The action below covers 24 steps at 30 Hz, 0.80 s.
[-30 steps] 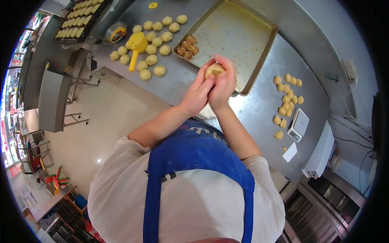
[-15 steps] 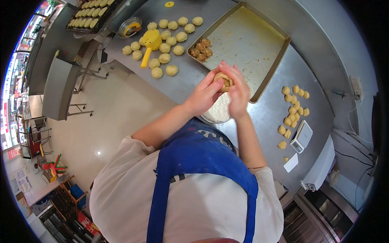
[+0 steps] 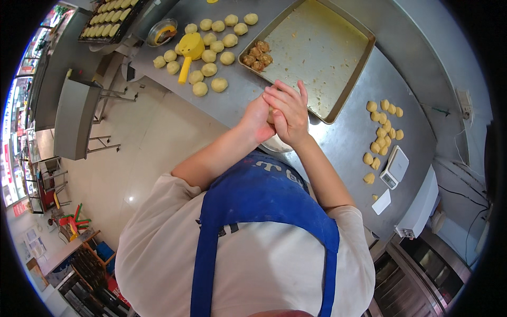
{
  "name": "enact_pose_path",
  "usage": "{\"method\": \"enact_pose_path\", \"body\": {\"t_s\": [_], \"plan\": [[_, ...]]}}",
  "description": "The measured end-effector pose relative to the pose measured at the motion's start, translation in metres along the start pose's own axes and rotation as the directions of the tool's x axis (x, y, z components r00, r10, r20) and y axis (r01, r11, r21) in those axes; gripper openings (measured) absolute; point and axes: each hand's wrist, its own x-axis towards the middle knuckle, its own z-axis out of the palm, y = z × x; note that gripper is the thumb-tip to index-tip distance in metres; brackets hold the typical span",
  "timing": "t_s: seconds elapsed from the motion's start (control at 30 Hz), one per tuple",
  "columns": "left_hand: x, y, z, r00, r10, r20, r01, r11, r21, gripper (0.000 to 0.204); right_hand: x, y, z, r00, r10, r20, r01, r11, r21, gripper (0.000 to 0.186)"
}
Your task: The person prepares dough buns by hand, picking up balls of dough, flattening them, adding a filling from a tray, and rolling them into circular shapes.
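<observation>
In the head view, the left hand (image 3: 257,117) and right hand (image 3: 290,116) meet at the centre of the frame, clasped together on a dough piece (image 3: 271,115). Only a small part of it shows between them, and its full shape is hidden. Just below the wrists, a round bowl (image 3: 285,151) with white contents is partly covered.

At upper centre, a large metal tray (image 3: 325,58) holds a cluster of brown filling balls (image 3: 257,56) in its left corner. At upper left, pale dough balls (image 3: 209,70) lie on the metal table (image 3: 338,158) around a yellow scoop (image 3: 191,46), near a small metal bowl (image 3: 150,38). At right, smaller dough lumps (image 3: 381,132) lie in a loose group above a white scale (image 3: 395,168), with a white card (image 3: 381,202) just below that.
</observation>
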Motion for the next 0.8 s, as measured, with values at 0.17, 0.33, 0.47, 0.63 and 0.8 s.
{"method": "enact_pose_path", "body": {"t_s": [0.17,0.33,0.47,0.63,0.8], "plan": [[0.008,0.013,-0.006,0.980,-0.165,0.110,0.175,0.981,-0.089,0.029,0.012,-0.003,-0.004,0.999,-0.032,-0.009,0.031,0.999,-0.036,0.031],[0.008,0.020,-0.011,0.953,-0.138,0.270,0.197,0.959,-0.203,0.025,0.012,0.012,-0.003,0.998,-0.054,-0.024,0.056,0.996,0.076,0.033],[0.016,0.019,-0.019,0.926,-0.161,0.343,0.257,0.932,-0.256,0.025,0.008,0.013,-0.002,0.998,0.028,0.058,-0.039,0.978,0.205,0.039],[0.015,0.023,-0.015,0.949,-0.181,0.257,0.256,0.920,-0.296,0.038,0.007,0.001,-0.017,0.961,0.250,-0.121,-0.216,0.947,0.236,0.053],[-0.001,0.025,0.008,0.910,-0.237,0.340,0.265,0.964,-0.038,0.061,0.000,0.004,-0.018,0.997,0.067,-0.022,-0.068,0.996,-0.048,0.073]]}}
